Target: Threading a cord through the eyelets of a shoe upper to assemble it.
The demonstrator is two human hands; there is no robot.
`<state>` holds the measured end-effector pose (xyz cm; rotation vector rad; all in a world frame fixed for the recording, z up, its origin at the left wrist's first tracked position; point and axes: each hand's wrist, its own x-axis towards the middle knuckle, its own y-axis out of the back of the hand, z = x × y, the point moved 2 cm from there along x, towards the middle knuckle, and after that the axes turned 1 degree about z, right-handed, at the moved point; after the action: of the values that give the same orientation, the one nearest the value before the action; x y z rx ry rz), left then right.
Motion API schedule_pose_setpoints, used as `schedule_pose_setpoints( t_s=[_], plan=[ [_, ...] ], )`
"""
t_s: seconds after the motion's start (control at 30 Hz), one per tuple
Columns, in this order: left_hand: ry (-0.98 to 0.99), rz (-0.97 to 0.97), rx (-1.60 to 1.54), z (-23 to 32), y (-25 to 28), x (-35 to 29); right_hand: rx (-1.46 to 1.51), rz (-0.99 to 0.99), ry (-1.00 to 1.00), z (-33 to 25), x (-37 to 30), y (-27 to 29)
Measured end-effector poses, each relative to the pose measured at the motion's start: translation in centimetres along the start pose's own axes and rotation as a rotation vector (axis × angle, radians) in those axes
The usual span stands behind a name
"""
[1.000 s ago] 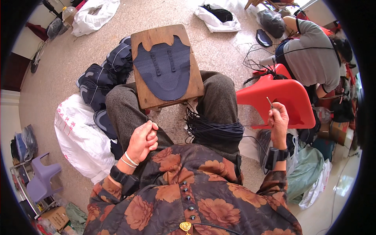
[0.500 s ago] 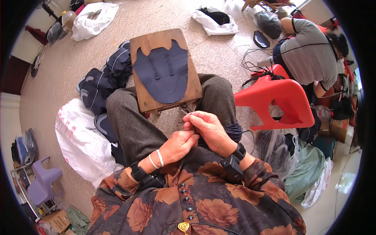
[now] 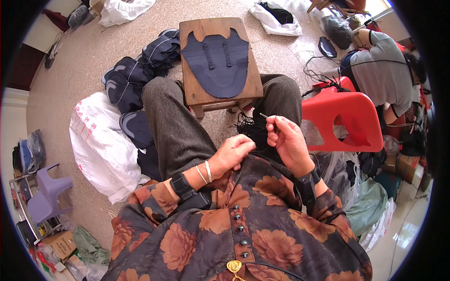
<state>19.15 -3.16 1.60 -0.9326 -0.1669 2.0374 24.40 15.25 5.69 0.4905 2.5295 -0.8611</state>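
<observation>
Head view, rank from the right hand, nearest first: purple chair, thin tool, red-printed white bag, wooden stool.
From the right hand:
1. Thin tool, in its grip.
2. Wooden stool, ahead and to the left.
3. Red-printed white bag, farther left.
4. Purple chair, at the far left.

The head view looks from the wearer's own head through the left of two side-by-side fisheye lenses, facing steeply down and forward, with the floral top [image 3: 276,246] filling the lower edge. The left hand [image 3: 233,154] and right hand [image 3: 289,144] show close by near the middle, the wooden stool [image 3: 255,89] just ahead of them, and the floor [image 3: 117,47] spreads farther off, its edges curving toward a dark round rim.
</observation>
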Motion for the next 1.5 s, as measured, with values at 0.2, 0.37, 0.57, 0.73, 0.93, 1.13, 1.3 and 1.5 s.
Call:
schedule_pose_setpoints(
  t_s=[0.2,0.37,0.57,0.73,0.93,1.13,1.3,1.5],
  plan=[
    [0.04,-0.048,-0.333,-3.3,2.3,-0.7,-0.223,0.016,0.102,-0.7,-1.1,-0.7],
    [-0.011,-0.046,-0.358,-3.4,2.6,-1.0,-0.283,0.035,0.175,-1.1,-1.4,-1.9],
    [-0.163,0.069,-0.474,-2.2,2.8,-1.7,-0.559,0.042,0.137,-1.3,-1.4,-2.7],
    [-0.465,0.146,-0.045,-0.3,2.7,-1.3,-0.705,-0.065,0.129,2.3,0.5,-2.1],
    [-0.544,0.078,0.485,-1.4,3.0,0.2,-0.945,-0.201,0.241,4.8,1.9,-3.4],
    [-0.357,0.005,0.081,-1.1,2.6,0.4,-1.12,-0.384,0.356,4.4,2.7,-1.5],
    [-0.142,-0.063,-0.23,-1.3,2.7,-0.1,-1.229,-0.573,0.435,3.8,2.5,-1.8],
    [-0.096,-0.085,-0.259,-1.8,2.9,-0.5,-1.147,-0.6,0.41,4.7,2.4,-1.2]
  ],
)
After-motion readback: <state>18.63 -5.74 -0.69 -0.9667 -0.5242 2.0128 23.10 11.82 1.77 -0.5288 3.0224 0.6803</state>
